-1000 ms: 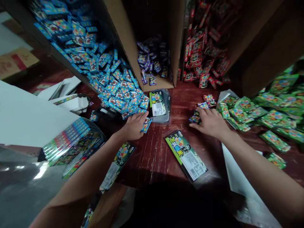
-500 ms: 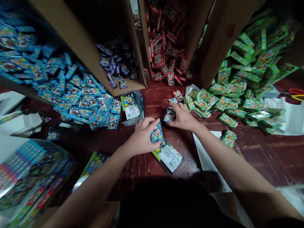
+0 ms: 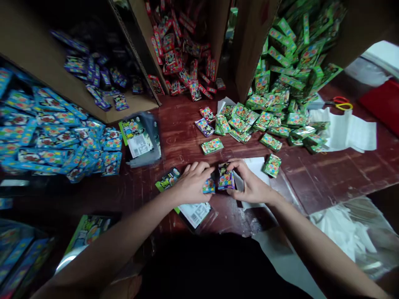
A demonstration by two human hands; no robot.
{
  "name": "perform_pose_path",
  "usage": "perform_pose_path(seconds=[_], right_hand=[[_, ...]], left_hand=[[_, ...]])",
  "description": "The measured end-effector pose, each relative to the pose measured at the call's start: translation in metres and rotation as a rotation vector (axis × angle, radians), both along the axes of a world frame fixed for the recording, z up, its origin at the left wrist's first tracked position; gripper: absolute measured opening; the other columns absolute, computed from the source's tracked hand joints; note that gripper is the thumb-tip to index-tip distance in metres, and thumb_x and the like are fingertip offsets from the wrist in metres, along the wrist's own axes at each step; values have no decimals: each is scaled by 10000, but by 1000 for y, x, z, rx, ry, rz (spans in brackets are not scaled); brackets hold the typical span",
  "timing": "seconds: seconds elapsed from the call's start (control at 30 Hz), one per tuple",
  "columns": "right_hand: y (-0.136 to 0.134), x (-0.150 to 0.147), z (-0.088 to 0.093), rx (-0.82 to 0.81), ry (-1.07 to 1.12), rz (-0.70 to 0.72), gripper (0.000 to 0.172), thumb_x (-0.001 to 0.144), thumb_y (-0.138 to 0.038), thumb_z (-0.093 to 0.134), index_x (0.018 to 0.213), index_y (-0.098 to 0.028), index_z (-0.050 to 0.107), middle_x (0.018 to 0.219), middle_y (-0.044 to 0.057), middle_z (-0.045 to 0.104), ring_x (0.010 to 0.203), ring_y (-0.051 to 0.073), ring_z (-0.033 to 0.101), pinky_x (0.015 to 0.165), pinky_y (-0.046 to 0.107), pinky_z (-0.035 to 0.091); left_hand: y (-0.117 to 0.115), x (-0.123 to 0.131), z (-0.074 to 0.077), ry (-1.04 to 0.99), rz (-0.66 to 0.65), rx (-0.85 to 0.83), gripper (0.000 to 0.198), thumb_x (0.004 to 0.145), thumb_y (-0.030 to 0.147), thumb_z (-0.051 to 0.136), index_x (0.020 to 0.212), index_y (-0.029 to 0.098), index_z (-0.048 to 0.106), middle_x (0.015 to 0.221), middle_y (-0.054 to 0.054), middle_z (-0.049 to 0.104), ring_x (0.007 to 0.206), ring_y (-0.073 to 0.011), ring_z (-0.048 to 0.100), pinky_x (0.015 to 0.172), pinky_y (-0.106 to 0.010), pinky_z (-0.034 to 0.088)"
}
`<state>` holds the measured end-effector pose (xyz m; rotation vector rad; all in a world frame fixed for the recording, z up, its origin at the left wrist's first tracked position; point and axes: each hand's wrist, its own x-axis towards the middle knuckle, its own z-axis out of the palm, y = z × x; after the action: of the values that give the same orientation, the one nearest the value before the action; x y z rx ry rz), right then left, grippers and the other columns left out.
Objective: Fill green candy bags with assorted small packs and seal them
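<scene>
My left hand [image 3: 192, 182] is closed around a small blue packet [image 3: 208, 186] just above a flat green packaging bag [image 3: 187, 203] lying on the dark red table [image 3: 327, 174]. My right hand [image 3: 249, 182] grips a small purple packet [image 3: 226, 178], held right beside the blue one. The two hands almost touch at the table's middle. A loose green packet [image 3: 212, 145] lies just beyond them, and another green packet [image 3: 272, 165] sits to the right of my right hand.
Cardboard boxes at the back spill piles of blue packets [image 3: 52, 137], purple packets [image 3: 93, 79], red packets [image 3: 183, 62] and green packets [image 3: 280, 99]. A second bag [image 3: 140, 139] lies at the left. Scissors [image 3: 341, 103] and white paper [image 3: 349, 131] lie at the right.
Both hands picked up packets from the blue pile and the right side, then drew together over the green bag. The view swung to the right.
</scene>
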<state>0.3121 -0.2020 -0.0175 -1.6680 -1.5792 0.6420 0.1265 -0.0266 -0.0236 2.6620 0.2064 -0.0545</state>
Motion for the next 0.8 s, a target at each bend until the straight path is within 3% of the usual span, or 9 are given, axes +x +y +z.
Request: perform_pose_path(seconds=[0.07,0.17,0.27,0.33,0.43,0.53,0.6,0.7,0.8], right_hand=[[6,-1,-9,-36,-59,82,506,779,-250,708,1207,-222,439,1319,159,527,1323,304,496,1089,497,433],[17,-1,-17,-89,-266,191,419,811,-354,740,1133,-211,513,1475,190,475,1489,375,316,1197,644,228],[32,-3,-18,-81,-375,204,662,784,-520,778,1302,-206,510,1559,192,414,1524,392,245,1219,688,85],[43,-8,-19,-55,-349,248,894,772,-570,782,1481,-207,377,1544,201,442,1500,376,315,1227,675,112],[53,-15,-21,-37,-280,338,1007,822,-507,767,1590,-202,190,1514,213,483,1442,341,433,1230,633,206],[55,-20,-25,-45,-249,342,1128,812,-532,771,1619,-187,63,1601,233,348,1499,347,336,1225,607,256],[56,-23,-27,-51,-233,341,1179,787,-590,767,1623,-189,39,1637,226,278,1524,359,270,1217,606,277],[59,-27,-30,-36,-227,384,1020,837,-562,732,1611,-212,169,1579,192,399,1477,352,361,1205,610,297],[60,-26,-24,8,-258,347,801,879,-488,715,1544,-221,358,1485,157,514,1385,328,470,1162,570,382]], left_hand=[[10,-18,1,31,33,22,820,727,411,753,1453,194,441,1360,-122,518,1209,-326,491,1041,-481,399],[19,-40,2,66,96,23,932,732,471,773,1518,218,341,1437,-122,484,1276,-340,466,1072,-492,367],[18,-44,-2,77,144,8,1090,722,512,797,1578,221,189,1448,-148,489,1301,-360,465,1075,-497,360],[15,-40,-4,78,167,-6,1177,714,546,808,1598,224,101,1432,-161,509,1294,-370,482,1064,-498,370],[17,-45,3,60,165,1,1307,664,637,821,1606,220,16,1481,-192,471,1325,-392,470,1079,-509,360],[28,-72,19,53,24,69,1382,592,682,846,1610,223,31,1619,-199,301,1453,-411,329,1182,-536,233],[35,-95,31,99,-116,118,1309,614,568,884,1609,256,92,1665,-158,229,1510,-385,243,1232,-530,124],[39,-116,40,183,-249,136,1171,650,314,880,1592,303,185,1660,-97,281,1528,-336,235,1250,-506,83],[35,-115,44,211,-278,125,968,698,226,801,1538,311,327,1560,-69,455,1477,-318,338,1230,-509,142]])
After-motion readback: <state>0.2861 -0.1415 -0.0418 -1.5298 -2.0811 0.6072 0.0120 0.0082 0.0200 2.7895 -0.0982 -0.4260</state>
